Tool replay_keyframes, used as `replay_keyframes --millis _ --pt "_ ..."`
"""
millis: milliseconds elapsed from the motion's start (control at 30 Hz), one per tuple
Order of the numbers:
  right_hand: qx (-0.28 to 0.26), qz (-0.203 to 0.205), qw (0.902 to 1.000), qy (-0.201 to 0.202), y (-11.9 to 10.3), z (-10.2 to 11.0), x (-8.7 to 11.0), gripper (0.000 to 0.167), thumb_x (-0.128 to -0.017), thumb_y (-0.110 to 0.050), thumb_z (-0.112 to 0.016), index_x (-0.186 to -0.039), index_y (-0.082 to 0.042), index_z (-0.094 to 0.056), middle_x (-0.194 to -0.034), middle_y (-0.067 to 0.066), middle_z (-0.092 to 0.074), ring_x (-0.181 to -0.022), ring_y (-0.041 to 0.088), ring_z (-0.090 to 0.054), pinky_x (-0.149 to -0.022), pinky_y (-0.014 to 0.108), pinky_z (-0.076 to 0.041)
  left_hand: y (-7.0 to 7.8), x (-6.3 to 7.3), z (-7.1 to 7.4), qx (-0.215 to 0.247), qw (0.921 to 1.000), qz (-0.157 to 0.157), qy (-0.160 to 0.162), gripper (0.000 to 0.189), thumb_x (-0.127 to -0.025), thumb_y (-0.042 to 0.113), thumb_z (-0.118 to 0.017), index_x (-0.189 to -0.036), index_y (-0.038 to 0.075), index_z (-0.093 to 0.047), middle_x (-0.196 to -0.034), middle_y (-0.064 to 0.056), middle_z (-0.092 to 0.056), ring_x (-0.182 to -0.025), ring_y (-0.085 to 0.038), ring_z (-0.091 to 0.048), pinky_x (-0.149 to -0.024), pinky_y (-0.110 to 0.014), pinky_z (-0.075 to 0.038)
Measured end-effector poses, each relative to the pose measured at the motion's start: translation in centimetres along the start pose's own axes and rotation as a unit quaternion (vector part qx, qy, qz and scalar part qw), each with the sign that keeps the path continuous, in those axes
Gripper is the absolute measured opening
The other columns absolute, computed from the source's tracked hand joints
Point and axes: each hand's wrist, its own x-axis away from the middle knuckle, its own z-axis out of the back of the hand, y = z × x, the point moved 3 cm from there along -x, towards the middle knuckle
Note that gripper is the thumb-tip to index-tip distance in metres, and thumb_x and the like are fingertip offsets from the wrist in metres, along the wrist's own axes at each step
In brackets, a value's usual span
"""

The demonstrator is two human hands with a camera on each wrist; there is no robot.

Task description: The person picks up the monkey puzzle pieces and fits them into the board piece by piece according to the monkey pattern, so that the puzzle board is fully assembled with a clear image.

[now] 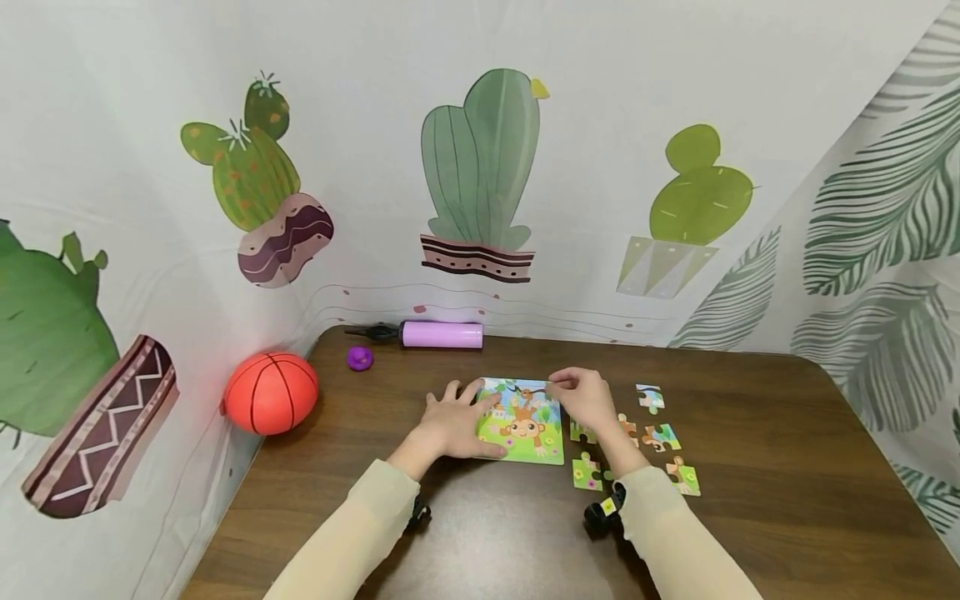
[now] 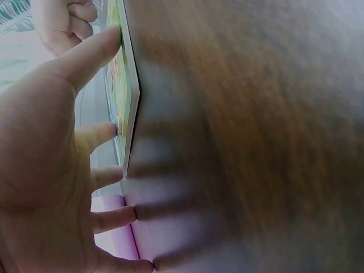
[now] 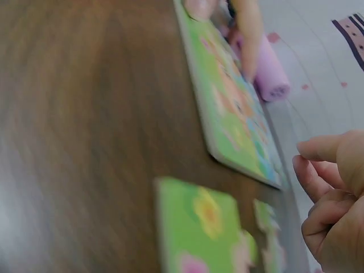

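Puzzle board [image 1: 551, 450], flat, pale-edged, orange monkey [image 1: 522, 430] on green, blue above

The left hand [image 1: 452, 427] is spread wide; the right hand [image 1: 588, 402] is curled.

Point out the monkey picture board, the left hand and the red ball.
Monkey picture board [image 1: 525, 428]: head view, on the printed monkey's face.
Left hand [image 1: 453, 425]: head view, on its back.
Red ball [image 1: 272, 393]: head view, mid-surface.
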Motion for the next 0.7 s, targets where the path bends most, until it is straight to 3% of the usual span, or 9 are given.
replay_keyframes --millis 200,333,533,700 --pt "0.025 0.015 0.9992 0.029 1.2 3.9 0.1 0.024 -0.096 -0.021 -0.075 -0.114 -0.005 -0.077 -0.101 0.009 -0.076 -0.091 0.028 -0.071 -0.075 0.041 -0.054 0.2 -0.1 0.0 -0.001 1.0000 -0.001 0.000 0.101 -0.081 0.085 -0.062 -0.164 0.038 -0.031 -0.172 -0.004 -0.018 -0.151 -0.042 -0.023 -0.107 -0.079 -0.026" --pt "0.043 0.003 0.9980 0.046 2.7 6.6 0.5 0.026 -0.096 -0.022 -0.075 -0.115 -0.004 -0.076 -0.104 0.013 -0.076 -0.094 0.031 -0.070 -0.076 0.040 -0.052 0.4 -0.2 -0.3 -0.009 0.9999 -0.009 0.000 0.099 -0.082 0.084 -0.060 -0.165 0.037 -0.031 -0.172 -0.006 -0.018 -0.153 -0.042 -0.020 -0.107 -0.080 -0.024" --pt "0.085 -0.042 0.9943 0.050 5.5 10.0 1.4 0.035 -0.099 -0.026 -0.071 -0.123 -0.001 -0.072 -0.113 0.020 -0.073 -0.097 0.035 -0.069 -0.076 0.043 -0.052 1.8 -0.3 -0.2 0.006 0.9988 -0.048 0.004 0.097 -0.084 0.082 -0.060 -0.164 0.036 -0.032 -0.172 -0.005 -0.017 -0.155 -0.043 -0.015 -0.107 -0.082 -0.020" --pt "0.121 -0.095 0.9872 0.041 7.1 11.7 2.1 0.053 -0.099 -0.037 -0.070 -0.132 0.004 -0.064 -0.110 0.021 -0.069 -0.082 0.030 -0.065 -0.067 0.041 -0.049 2.8 -0.5 0.1 0.010 0.9979 -0.064 0.001 0.096 -0.086 0.081 -0.059 -0.165 0.037 -0.028 -0.173 -0.003 -0.015 -0.156 -0.044 -0.013 -0.108 -0.082 -0.017"
